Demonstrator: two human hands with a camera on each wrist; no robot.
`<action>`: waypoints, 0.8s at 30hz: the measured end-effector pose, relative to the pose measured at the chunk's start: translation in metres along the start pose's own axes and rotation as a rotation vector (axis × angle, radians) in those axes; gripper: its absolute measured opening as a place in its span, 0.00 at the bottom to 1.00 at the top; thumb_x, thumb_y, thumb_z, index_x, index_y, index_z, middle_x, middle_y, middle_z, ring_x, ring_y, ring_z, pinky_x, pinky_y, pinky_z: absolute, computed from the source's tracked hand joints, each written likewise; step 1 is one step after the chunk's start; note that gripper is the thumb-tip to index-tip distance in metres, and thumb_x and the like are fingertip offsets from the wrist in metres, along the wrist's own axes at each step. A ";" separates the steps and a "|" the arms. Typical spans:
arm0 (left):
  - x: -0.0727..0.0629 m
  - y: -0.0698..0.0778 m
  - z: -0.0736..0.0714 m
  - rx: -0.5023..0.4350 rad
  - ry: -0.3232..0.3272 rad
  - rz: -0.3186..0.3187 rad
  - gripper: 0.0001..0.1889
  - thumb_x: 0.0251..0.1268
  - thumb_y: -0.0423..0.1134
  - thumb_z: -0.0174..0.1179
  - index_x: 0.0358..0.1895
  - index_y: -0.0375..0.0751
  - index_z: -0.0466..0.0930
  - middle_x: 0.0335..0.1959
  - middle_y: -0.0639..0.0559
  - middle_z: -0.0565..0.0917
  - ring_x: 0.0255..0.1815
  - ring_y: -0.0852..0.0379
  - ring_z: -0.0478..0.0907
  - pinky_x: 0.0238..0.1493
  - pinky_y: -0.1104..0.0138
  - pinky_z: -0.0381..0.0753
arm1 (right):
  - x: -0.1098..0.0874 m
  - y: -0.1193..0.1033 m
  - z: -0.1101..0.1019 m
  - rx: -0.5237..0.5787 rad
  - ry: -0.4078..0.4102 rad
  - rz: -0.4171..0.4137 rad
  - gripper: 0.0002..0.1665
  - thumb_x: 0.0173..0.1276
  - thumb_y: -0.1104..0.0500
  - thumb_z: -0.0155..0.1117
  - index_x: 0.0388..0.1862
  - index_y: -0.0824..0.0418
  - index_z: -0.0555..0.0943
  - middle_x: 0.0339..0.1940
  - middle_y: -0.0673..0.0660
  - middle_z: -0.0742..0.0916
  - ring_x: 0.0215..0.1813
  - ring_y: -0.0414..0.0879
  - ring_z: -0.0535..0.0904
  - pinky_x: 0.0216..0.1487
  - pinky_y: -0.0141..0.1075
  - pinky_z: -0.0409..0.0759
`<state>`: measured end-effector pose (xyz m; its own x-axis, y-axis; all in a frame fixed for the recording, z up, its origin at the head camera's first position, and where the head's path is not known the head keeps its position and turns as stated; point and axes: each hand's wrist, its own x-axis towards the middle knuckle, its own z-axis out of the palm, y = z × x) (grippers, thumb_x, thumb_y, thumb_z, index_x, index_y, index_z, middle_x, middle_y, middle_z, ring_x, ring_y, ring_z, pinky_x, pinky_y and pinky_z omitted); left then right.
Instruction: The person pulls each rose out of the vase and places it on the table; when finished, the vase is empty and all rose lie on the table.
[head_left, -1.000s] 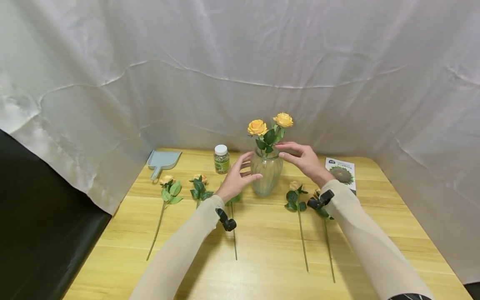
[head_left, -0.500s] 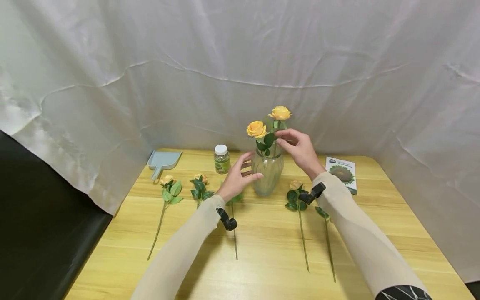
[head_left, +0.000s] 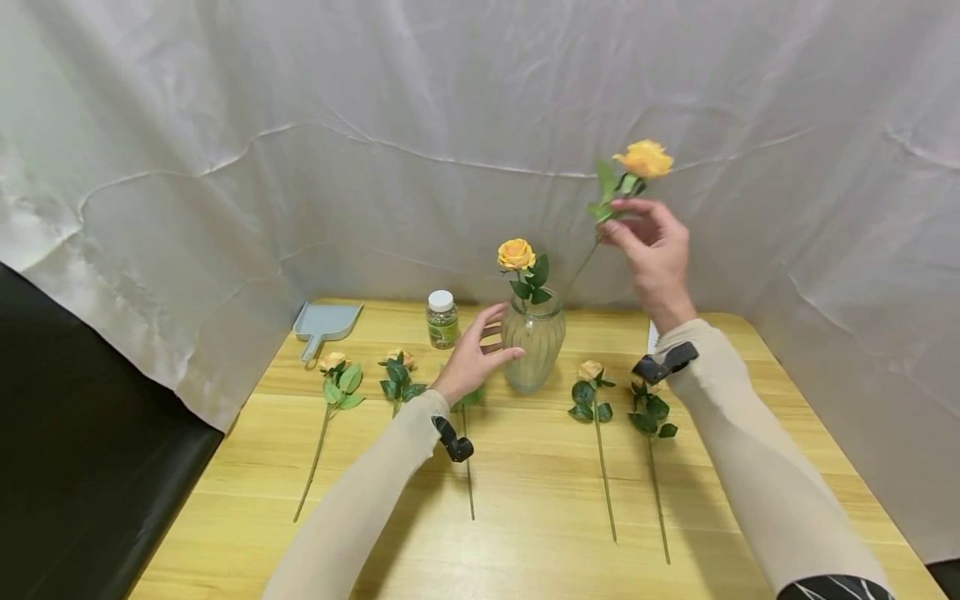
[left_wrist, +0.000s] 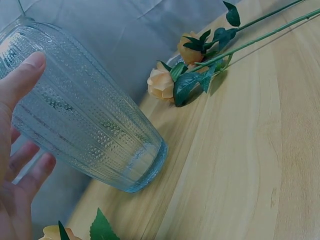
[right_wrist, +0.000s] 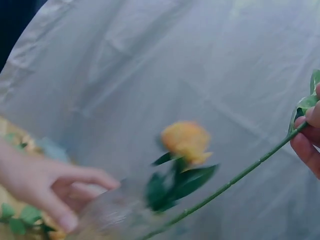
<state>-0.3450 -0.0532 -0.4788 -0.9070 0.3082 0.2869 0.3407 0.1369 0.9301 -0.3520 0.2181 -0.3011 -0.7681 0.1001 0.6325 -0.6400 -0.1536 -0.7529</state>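
My right hand pinches a yellow rose high on its stem, up and right of the ribbed glass vase. The rose tilts, its green stem slanting down to the vase's rim, where the lower end is hidden. Round the left side of the vase my left hand holds it, thumb in front and fingers behind, as the left wrist view shows too. Another yellow rose with dark leaves stands upright in the vase.
Several yellow roses lie flat, including one at far left and two right of the vase, one of them a rose. Behind stand a white-capped jar and a blue dustpan. A grey curtain borders the table.
My right hand has gripped one of the two roses in the vase and raised it up and to the right. The left hand stays on the vase.
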 end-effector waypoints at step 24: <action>0.002 0.001 0.001 0.010 0.017 0.011 0.45 0.69 0.47 0.78 0.85 0.63 0.62 0.81 0.47 0.69 0.79 0.39 0.72 0.78 0.51 0.81 | -0.056 -0.057 -0.225 -0.297 -0.041 0.267 0.22 0.76 0.74 0.67 0.66 0.69 0.81 0.50 0.47 0.94 0.44 0.37 0.93 0.47 0.26 0.92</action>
<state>-0.3460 -0.0517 -0.4775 -0.9072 0.2939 0.3010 0.3530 0.1426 0.9247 -0.2774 0.4424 -0.3343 -0.9105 0.0544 0.4100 -0.4015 0.1223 -0.9077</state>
